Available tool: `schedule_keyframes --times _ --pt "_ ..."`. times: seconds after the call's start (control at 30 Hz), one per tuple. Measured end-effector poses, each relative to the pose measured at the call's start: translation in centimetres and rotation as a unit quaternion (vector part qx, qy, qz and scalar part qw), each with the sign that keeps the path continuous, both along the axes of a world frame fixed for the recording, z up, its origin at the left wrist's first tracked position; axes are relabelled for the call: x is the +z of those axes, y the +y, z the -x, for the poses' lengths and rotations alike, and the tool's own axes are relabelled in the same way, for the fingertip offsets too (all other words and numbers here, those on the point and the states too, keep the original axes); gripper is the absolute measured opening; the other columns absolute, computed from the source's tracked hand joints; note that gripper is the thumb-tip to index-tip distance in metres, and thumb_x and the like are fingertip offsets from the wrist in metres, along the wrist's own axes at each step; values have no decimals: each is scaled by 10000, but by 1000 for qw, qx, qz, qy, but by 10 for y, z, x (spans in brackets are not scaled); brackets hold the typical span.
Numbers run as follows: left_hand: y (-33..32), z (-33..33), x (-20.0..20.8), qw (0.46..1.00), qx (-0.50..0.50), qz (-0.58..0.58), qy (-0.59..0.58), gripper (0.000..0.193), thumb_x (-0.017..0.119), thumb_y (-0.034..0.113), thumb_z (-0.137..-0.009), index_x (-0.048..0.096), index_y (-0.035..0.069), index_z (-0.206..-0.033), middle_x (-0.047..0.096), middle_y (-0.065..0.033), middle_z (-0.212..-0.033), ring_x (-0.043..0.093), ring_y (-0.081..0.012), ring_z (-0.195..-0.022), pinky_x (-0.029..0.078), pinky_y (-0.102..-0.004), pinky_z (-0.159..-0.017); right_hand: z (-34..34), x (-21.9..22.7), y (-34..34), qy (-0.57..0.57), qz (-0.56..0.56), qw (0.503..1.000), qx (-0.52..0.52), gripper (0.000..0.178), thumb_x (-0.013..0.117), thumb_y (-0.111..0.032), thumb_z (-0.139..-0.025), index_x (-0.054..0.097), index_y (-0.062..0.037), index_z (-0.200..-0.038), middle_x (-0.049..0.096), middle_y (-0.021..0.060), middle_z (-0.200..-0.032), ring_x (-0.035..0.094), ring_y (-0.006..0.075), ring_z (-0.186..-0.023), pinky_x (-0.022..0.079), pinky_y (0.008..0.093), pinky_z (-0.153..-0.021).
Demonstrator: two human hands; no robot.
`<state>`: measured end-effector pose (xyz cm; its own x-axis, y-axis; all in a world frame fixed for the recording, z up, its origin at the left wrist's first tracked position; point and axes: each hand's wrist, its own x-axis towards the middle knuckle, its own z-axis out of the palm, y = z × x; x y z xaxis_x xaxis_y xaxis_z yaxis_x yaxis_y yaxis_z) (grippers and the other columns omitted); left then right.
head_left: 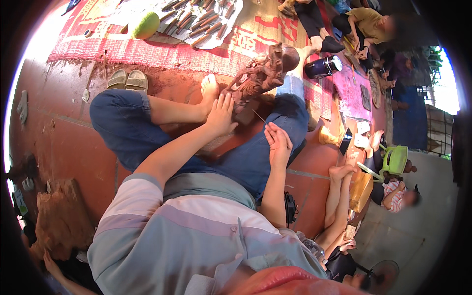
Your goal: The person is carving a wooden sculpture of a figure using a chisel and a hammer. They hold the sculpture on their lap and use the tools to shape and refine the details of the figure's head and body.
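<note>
A dark reddish-brown wooden carving [260,76] with fine relief stands tilted between my legs, a rounded knob at its upper end. My left hand [221,117] lies against the carving's lower end beside my bare foot, its fingers stretched out rather than wrapped round it. Just right of the carving, my right hand [278,140] pinches a thin pointed tool [259,117]. The tool's tip points up and left toward the carving, apparently short of its surface. Its handle end is hidden in my fingers.
Several carving tools [199,24] with brown handles lie on a sheet over the patterned mat [255,39], beside a green fruit [143,25]. Sandals [128,81], a dark flask [323,67] and a wood block [63,216] stand around me. Other people sit at the right.
</note>
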<state>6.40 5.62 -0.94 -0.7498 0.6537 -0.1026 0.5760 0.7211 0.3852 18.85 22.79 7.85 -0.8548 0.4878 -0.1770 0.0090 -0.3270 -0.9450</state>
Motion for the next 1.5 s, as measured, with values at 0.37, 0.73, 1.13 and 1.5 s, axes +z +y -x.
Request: schedule_keyframes --times 0.37,0.73,1.13,1.5 --pt "-39 -17 -12 674 255 -377 -583 284 537 136 -961 606 -24 -1184 669 -42 -964 595 -88 -733 505 -223 -661 68 -40 -61 69 -397 910 100 159 637 -18 -824 689 -4 -973 647 137 -1077 636 225 -971 496 309 -840" --pt "-19 -5 8 892 125 -430 -56 375 645 -22 -756 626 34 -1126 582 -162 -1064 618 -306 -910 519 -353 -765 68 -37 -68 42 -446 889 91 150 675 -29 -784 708 -30 -930 652 146 -917 645 260 -878 507 331 -781" --pt "-21 32 -16 930 47 -364 -5 303 690 12 -640 690 10 -943 652 -136 -963 588 -339 -989 462 -439 -898 81 -48 -81 8 -414 908 65 140 650 -69 -822 698 0 -933 672 195 -991 641 296 -1012 481 354 -886" --pt "-29 44 -19 946 -25 -305 108 237 622 -7 -741 666 34 -970 658 -127 -955 665 -308 -858 549 -383 -742 69 -47 -91 18 -454 889 61 184 669 -107 -792 671 -56 -968 656 194 -1011 608 359 -938 484 394 -830"
